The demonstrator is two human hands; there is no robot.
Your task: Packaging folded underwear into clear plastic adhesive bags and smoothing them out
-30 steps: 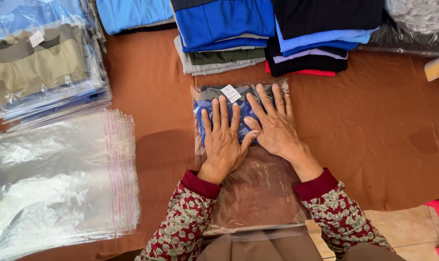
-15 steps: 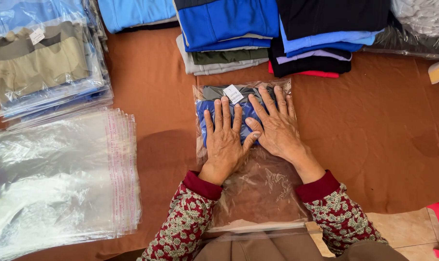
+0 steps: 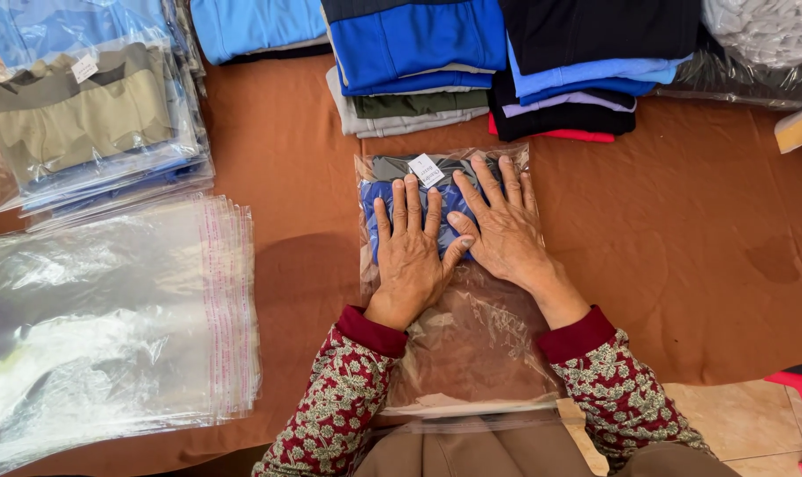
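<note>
Found clear bag (image 3: pixel 458 353) at table (image 3: pixel 701 230) centre, long axis 12 to 6, open mouth toward 6. Noted folded blue garment (image 3: pixel 445 199) at its 12 end. Observed left hand (image 3: pixel 410 252) and right hand (image 3: pixel 503 225) flat, fingers spread, gripping nothing. Could not make out garment's middle beneath palms.

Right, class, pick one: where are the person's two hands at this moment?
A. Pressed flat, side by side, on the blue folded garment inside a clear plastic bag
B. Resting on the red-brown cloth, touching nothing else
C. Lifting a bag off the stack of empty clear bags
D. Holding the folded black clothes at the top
A: the left hand and right hand lie palm-down, fingers spread, on the blue garment inside the clear bag.
</note>
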